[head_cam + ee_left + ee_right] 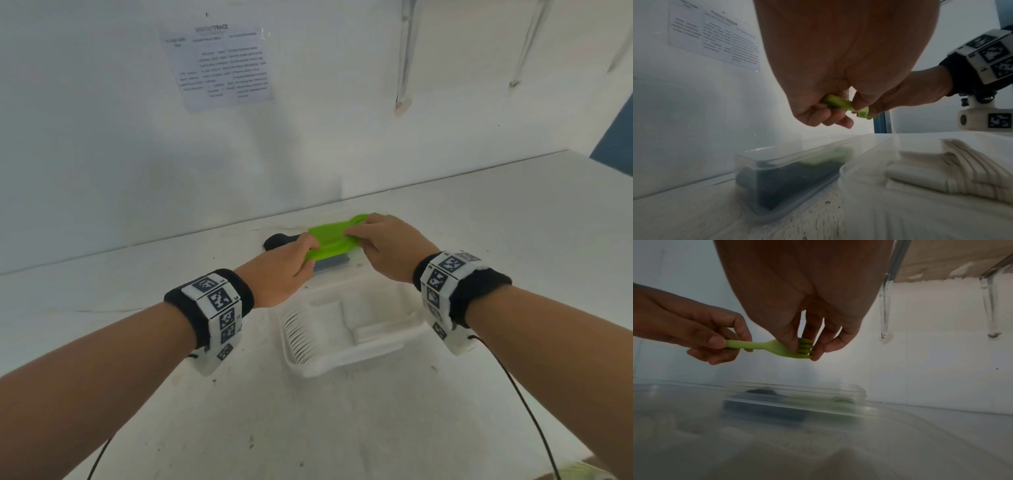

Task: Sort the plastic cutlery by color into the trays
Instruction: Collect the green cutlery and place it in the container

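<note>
Above the clear tray [789,164] by the wall, you've got green forks [334,240] pinched in both hands: left hand [284,270] on the handles, right hand [387,240] on the tines. White cutlery [953,170] fills the near tray [308,368]; black pieces [781,183] and a green one lie below.

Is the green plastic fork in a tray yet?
Not yet. The green plastic fork is held above the narrow clear tray by both hands.
</note>
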Demonstrator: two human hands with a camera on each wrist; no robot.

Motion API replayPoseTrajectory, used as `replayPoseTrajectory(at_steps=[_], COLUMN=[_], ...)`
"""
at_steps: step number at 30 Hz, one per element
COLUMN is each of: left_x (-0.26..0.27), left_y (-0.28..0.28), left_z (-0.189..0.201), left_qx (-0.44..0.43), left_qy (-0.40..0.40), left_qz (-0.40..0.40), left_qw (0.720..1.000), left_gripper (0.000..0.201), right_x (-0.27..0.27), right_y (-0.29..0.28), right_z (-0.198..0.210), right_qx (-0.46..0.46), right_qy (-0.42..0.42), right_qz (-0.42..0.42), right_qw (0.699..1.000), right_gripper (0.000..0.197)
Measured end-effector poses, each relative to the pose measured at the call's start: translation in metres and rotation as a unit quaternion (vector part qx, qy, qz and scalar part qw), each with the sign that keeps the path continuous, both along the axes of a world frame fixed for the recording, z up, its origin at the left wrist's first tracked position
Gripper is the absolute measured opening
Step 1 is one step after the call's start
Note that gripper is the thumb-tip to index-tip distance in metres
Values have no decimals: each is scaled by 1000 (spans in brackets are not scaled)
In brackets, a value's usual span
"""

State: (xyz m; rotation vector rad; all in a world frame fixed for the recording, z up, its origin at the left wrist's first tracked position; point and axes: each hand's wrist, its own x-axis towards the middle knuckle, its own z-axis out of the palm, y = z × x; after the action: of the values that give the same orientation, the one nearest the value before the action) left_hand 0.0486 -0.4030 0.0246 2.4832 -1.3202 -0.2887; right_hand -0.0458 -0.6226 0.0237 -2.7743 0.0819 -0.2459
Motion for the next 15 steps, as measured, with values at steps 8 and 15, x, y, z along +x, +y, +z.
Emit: replayPoseTrajectory(at_steps=[8, 15], left_x=[49, 74], left_y=[-41, -74], left_z=[-9, -7], left_qx=[0, 28], left_qy=[-49, 19], left_qz=[-20, 12], left_qw=[999, 999], left_gripper=[28, 32], right_x=[23, 57], right_y=[-35, -78], right_z=[5, 2], right_qx=[-9, 0], right_qy=[61, 113], right_qz=[-47, -13], right_qw=[997, 993], right_gripper=[31, 26])
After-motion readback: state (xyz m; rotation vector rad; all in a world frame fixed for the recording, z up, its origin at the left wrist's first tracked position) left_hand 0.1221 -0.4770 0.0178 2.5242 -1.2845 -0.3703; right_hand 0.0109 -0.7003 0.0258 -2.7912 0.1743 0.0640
